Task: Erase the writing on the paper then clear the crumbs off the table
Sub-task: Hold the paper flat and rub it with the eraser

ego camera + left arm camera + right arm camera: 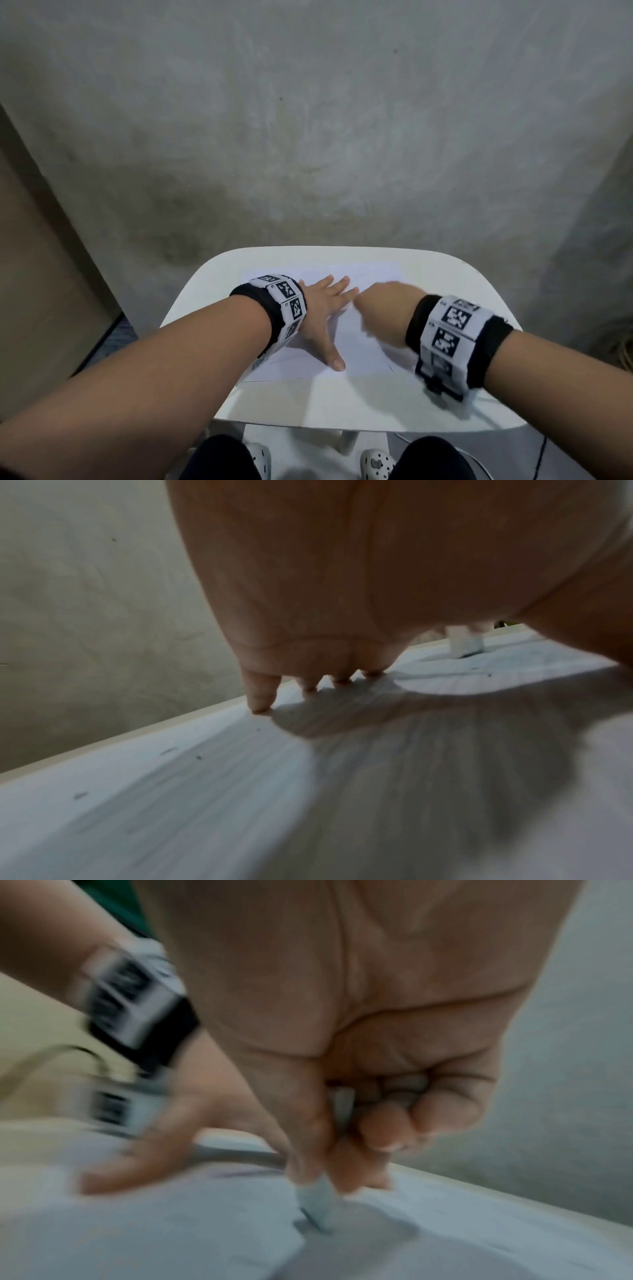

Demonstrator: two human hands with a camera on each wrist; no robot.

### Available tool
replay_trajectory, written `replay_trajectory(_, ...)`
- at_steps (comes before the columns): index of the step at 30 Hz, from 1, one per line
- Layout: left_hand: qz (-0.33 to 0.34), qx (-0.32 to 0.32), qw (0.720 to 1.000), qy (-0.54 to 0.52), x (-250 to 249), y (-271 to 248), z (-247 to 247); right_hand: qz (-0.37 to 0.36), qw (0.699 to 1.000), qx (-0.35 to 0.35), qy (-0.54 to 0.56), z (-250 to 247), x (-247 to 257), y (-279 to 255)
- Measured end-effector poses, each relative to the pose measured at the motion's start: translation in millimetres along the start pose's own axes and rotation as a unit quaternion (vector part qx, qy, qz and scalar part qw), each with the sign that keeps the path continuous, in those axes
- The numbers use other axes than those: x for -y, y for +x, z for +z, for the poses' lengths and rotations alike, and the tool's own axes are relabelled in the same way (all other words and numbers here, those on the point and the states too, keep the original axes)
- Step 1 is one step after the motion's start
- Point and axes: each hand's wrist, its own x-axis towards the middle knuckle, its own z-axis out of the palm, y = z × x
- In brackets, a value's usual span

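Observation:
A white sheet of paper (363,349) lies on a small white table (342,401). My left hand (322,308) lies flat on the sheet's left half, fingers straight and spread, and its fingertips (262,696) press the paper down. My right hand (387,308), blurred by motion, sits just right of it. In the right wrist view its thumb and fingers pinch a white eraser (316,1202) whose tip touches the paper (445,1245). Small dark crumbs (80,795) lie scattered on the sheet. I cannot make out any writing.
A grey concrete wall (308,137) rises right behind the table's far edge. A brown panel (41,274) stands at the left. Below the near edge are my knees and white clogs (376,460). A thin cable (541,455) hangs at the lower right.

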Motion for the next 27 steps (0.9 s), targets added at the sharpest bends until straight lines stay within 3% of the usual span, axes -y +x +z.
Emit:
replay_trajectory(2,0.002,-0.006,1.000,0.000,-2.3,-1.0,0.4,-0.058,0.998,0.033,-0.007,5.9,12.5,-6.9)
replay_trajectory(7,-0.005,0.003,1.000,0.010,0.5,2.9,3.5,0.003,1.000,-0.010,-0.008,-4.5,-6.9,2.1)
replay_trajectory(10,-0.004,-0.002,1.000,0.011,-3.0,2.0,3.2,-0.070,0.996,0.036,-0.035,8.6,15.1,-9.7)
replay_trajectory(12,0.001,-0.001,1.000,0.015,-1.9,2.2,2.8,-0.034,0.998,0.048,-0.001,4.0,4.5,-7.8)
replay_trajectory(15,-0.003,0.006,1.000,0.010,1.9,3.7,4.3,0.033,0.999,-0.007,0.003,-2.0,-20.1,3.9)
replay_trajectory(19,-0.003,0.000,1.000,0.018,0.3,5.0,5.6,-0.055,0.997,0.049,-0.023,10.0,15.6,-15.5)
replay_trajectory(22,0.001,0.009,1.000,0.009,1.2,3.6,3.0,0.016,0.999,0.026,0.031,1.5,-17.3,-0.8)
replay_trajectory(24,-0.001,0.012,1.000,0.004,1.3,2.8,3.4,0.048,0.999,-0.006,0.008,-0.6,-28.0,4.5)
replay_trajectory(27,0.005,0.006,1.000,0.013,1.2,2.8,4.4,-0.044,0.998,0.030,-0.015,6.0,4.9,-10.1)
